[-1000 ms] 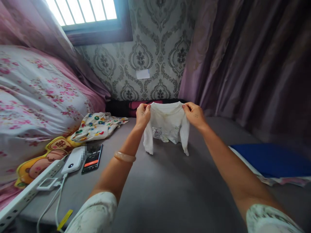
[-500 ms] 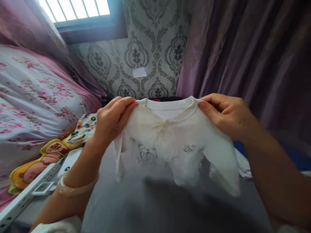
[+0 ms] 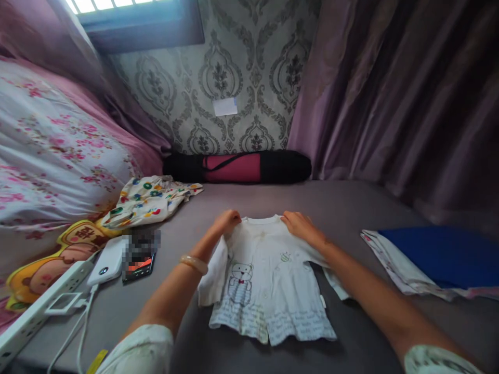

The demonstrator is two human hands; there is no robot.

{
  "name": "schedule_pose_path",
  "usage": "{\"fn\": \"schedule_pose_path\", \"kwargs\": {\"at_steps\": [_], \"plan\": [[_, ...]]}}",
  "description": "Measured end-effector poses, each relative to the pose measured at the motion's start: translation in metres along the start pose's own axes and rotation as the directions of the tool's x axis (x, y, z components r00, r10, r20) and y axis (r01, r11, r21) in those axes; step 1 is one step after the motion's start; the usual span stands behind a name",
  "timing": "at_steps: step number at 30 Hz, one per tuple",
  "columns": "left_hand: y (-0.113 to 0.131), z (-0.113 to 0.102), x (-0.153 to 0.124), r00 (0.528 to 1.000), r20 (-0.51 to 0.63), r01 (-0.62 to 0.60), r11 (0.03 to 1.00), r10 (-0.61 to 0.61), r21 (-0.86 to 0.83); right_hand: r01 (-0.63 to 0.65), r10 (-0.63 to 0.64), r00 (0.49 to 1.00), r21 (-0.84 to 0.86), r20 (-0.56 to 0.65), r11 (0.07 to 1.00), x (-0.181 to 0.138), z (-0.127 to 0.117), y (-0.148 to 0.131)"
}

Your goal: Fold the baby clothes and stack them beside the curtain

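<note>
A small white baby shirt (image 3: 268, 280) with a bear print lies flat, front up, on the grey bed surface (image 3: 351, 202). My left hand (image 3: 226, 221) is closed on the shirt's left shoulder, fingers curled into the cloth. At the right shoulder my right hand (image 3: 298, 224) pinches the fabric beside the collar. Both arms reach forward over the shirt's sleeves, and the left sleeve is partly folded under my left forearm. A pale bangle sits on my left wrist.
A colourful patterned garment (image 3: 150, 200) lies at the left by a floral quilt (image 3: 50, 156). A phone (image 3: 138, 262), white power bank (image 3: 107, 262) and power strip (image 3: 42, 306) lie front left. A black-and-pink rolled bag (image 3: 237, 166) rests against the wall. Folded blue cloth (image 3: 440, 254) lies right.
The shirt was held up in the air by its shoulders; now it has been lowered and spread flat on the bed, with both hands still on the shoulders.
</note>
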State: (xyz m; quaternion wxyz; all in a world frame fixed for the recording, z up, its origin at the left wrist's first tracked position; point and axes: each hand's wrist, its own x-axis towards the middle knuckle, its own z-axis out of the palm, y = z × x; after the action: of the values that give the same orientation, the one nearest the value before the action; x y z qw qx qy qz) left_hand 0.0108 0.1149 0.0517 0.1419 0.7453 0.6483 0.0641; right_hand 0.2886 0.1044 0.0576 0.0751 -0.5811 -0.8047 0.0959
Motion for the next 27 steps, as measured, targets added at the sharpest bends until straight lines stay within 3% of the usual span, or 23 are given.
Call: {"fn": "schedule_pose_path", "kwargs": {"at_steps": [3, 9, 14, 17, 27], "plan": [[0.013, 0.024, 0.003, 0.993, -0.019, 0.119, 0.99, -0.118, 0.08, 0.002, 0.002, 0.999, -0.102, 0.036, 0.995, 0.003, 0.021, -0.002], [0.018, 0.045, 0.002, 0.99, -0.066, 0.133, 0.981, -0.125, 0.144, 0.002, 0.008, 0.997, -0.132, 0.076, 0.991, 0.014, 0.031, 0.005], [0.002, 0.043, 0.012, 0.988, -0.154, 0.017, 0.966, 0.024, 0.26, -0.005, 0.017, 0.997, -0.158, 0.074, 0.987, 0.031, 0.031, 0.011], [-0.008, 0.039, 0.024, 0.983, -0.152, -0.053, 0.955, 0.101, 0.293, -0.001, 0.012, 0.998, -0.181, 0.059, 0.984, 0.044, 0.033, 0.015], [-0.025, 0.036, 0.076, 0.973, -0.171, -0.113, 0.963, 0.158, 0.246, 0.038, -0.032, 0.999, -0.209, 0.031, 0.977, 0.089, 0.034, 0.026]]}}
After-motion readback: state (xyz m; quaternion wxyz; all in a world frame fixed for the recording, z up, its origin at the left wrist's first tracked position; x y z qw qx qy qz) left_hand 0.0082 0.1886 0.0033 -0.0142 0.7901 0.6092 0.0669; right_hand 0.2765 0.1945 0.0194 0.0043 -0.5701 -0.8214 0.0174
